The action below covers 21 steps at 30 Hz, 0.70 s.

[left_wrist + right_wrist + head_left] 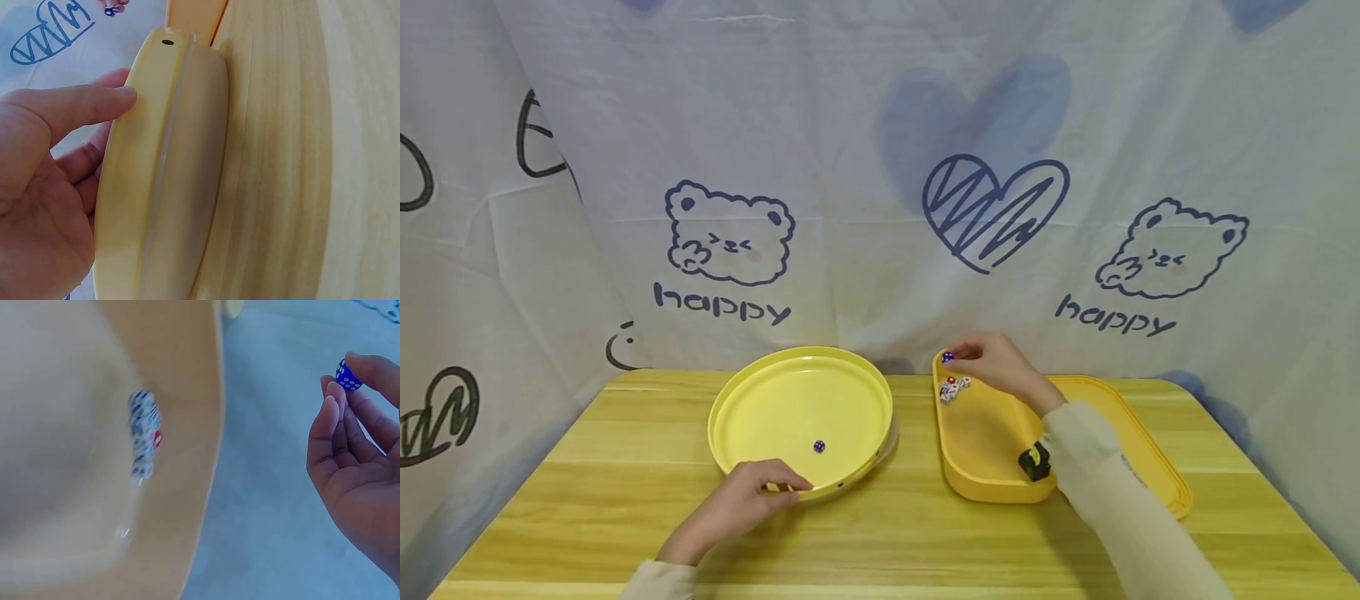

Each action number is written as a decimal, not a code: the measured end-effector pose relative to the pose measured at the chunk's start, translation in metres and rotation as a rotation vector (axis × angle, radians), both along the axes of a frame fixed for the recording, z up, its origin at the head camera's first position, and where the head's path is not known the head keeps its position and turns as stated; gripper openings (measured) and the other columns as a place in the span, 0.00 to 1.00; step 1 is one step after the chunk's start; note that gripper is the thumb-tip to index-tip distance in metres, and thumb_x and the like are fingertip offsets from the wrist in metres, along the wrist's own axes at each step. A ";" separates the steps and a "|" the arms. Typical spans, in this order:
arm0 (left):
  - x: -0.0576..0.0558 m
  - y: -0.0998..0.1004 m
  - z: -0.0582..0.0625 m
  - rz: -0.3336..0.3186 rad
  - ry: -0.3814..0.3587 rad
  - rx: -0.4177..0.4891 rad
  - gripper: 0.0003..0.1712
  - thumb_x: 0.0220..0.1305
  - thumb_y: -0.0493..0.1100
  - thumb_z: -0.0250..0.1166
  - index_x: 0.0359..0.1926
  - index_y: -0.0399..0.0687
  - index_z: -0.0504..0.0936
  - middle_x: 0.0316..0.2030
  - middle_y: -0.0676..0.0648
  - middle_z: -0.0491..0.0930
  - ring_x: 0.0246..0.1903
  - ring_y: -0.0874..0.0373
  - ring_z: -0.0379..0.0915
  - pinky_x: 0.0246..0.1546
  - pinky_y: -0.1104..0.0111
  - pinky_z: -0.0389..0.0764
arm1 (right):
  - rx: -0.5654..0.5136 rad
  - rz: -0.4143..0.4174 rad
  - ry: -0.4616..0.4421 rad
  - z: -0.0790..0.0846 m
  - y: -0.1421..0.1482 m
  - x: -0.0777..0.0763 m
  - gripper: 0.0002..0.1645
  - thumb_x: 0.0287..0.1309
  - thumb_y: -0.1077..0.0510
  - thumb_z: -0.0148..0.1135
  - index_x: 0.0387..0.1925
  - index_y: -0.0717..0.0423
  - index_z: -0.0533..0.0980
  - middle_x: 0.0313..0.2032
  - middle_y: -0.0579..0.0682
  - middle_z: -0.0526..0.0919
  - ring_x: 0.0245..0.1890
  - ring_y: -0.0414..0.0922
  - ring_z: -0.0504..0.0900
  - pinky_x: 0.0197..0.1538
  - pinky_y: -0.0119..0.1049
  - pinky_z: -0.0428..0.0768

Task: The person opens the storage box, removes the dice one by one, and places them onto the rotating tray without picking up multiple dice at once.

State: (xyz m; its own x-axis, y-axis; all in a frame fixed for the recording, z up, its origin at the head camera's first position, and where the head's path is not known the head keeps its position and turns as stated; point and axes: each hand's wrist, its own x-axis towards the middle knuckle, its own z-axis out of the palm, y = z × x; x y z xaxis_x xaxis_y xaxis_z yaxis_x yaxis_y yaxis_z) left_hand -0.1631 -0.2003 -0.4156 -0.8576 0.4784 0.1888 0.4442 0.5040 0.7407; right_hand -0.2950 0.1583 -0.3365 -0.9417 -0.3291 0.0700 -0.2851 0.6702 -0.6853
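In the head view my left hand (748,502) grips the near rim of a round yellow tray (760,400). Thumb and fingers pinch that tray wall (140,162) in the left wrist view. One blue die (819,447) lies inside the round tray. Over the back left corner of an orange-yellow box (992,490), my right hand (1000,365) pinches another blue die (348,376) between thumb and fingertips. Several white dice (951,392), with a red face showing among them, lie in the box below that hand.
A black thing with a yellow patch (1036,461) sits at the box's right side, partly behind the right sleeve. A yellow lid-like tray (1150,433) lies right of the box. Behind the wooden table (880,550) hangs a printed cloth (865,167).
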 end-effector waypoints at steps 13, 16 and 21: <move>0.000 0.001 0.002 -0.003 0.009 -0.004 0.07 0.62 0.34 0.65 0.40 0.45 0.87 0.34 0.55 0.82 0.34 0.65 0.74 0.30 0.70 0.74 | -0.045 0.068 0.045 0.014 -0.025 0.025 0.16 0.61 0.56 0.65 0.48 0.60 0.81 0.40 0.50 0.83 0.40 0.47 0.78 0.43 0.38 0.79; 0.000 0.001 0.002 -0.002 0.012 -0.005 0.08 0.62 0.33 0.65 0.40 0.45 0.87 0.34 0.56 0.82 0.33 0.65 0.74 0.30 0.70 0.73 | -0.047 0.086 0.049 0.015 -0.029 0.031 0.16 0.61 0.56 0.65 0.48 0.60 0.81 0.39 0.49 0.83 0.39 0.46 0.78 0.41 0.37 0.79; 0.001 0.001 0.002 -0.005 0.008 0.004 0.08 0.62 0.34 0.65 0.41 0.44 0.87 0.34 0.54 0.83 0.33 0.65 0.74 0.30 0.70 0.74 | -0.072 0.119 0.076 0.012 -0.037 0.039 0.13 0.61 0.57 0.65 0.44 0.60 0.82 0.36 0.48 0.82 0.36 0.45 0.78 0.37 0.36 0.79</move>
State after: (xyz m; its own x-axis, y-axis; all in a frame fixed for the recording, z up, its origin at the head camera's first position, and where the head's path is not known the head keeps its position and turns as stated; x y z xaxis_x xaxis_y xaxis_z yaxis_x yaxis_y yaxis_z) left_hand -0.1624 -0.1996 -0.4137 -0.8534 0.4824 0.1976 0.4530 0.4989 0.7388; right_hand -0.2558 0.1217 -0.3248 -0.8874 -0.4299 0.1666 -0.4124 0.5783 -0.7039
